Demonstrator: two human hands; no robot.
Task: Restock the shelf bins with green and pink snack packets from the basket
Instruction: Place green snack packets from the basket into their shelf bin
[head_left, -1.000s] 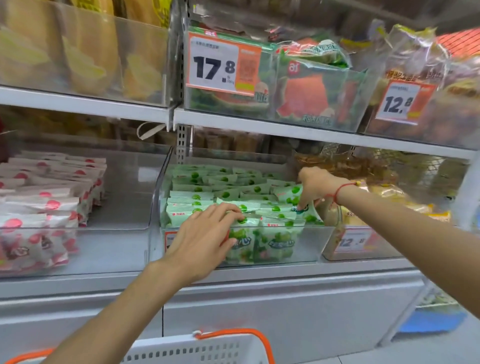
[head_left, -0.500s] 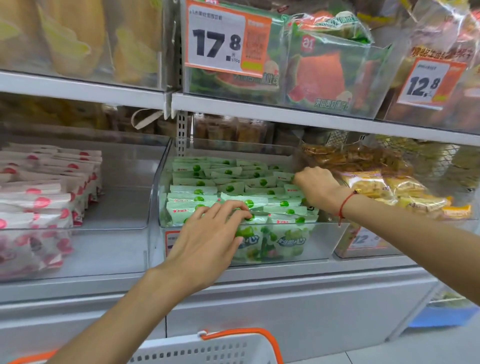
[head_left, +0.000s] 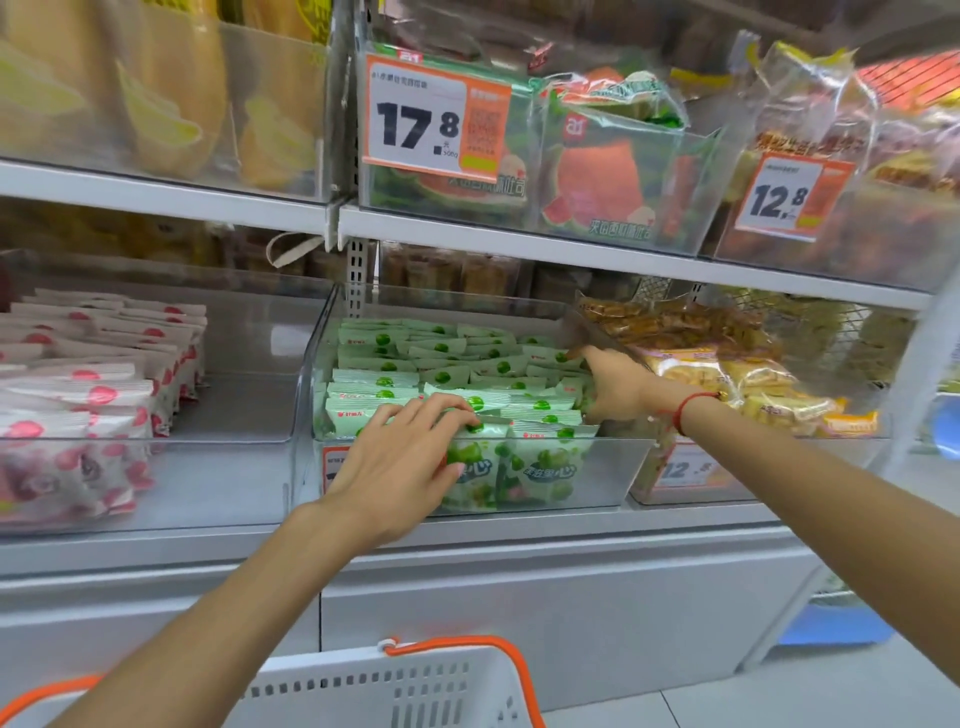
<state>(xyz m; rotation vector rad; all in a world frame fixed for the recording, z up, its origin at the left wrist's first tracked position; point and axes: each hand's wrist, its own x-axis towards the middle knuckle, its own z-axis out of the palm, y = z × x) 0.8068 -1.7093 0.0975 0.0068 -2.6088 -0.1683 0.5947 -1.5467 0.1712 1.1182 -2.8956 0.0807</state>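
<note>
1. Green packets (head_left: 457, 395) fill the mid-frame bin (head_left: 613, 470): light, soft, slippery film.
2. Left hand (head_left: 400, 462) lies flat on the front row, fingers nearly straight; right hand (head_left: 615, 387) grip unclear.
3. We pinch the sealed top edges.

The scene is evenly and brightly lit with only soft shadows, glare is seen on the clear bin (head_left: 613, 470) fronts, and the edges are bent by wide-angle distortion and softened by blur.
</note>
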